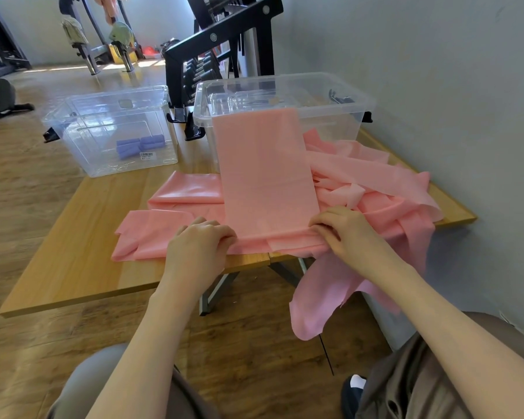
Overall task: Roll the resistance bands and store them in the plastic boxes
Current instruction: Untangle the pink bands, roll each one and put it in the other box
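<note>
Two hands work at the near edge of the wooden table, bare tabletop to their left. Left hand and right hand curl their fingers onto the near end of a flat pink band, which runs far over the right plastic box; purple rolls sit in the left box.
</note>
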